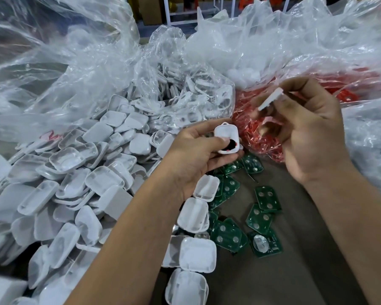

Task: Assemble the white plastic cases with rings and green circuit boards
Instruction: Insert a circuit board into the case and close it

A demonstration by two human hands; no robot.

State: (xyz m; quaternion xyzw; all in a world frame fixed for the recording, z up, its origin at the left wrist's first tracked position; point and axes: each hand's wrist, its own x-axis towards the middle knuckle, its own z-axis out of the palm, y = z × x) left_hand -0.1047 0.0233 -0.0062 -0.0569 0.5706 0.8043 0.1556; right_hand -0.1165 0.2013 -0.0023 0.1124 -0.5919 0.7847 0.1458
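White case half (226, 139) gripped in left hand (198, 159), lid piece (270, 99) pinched in right hand (310, 130); closing apparently next, needing alignment.

A brown-grey work surface (295, 249) is showing bare at the lower right of the frame. A heap of white plastic case halves (75, 183) is spreading across its left side, down to the bottom centre. Green circuit boards (240, 216) are lying scattered just right of the heap, some overlapping. Clear plastic bags (86, 62) are sitting across the top, one at the upper right holding red parts (253, 133).
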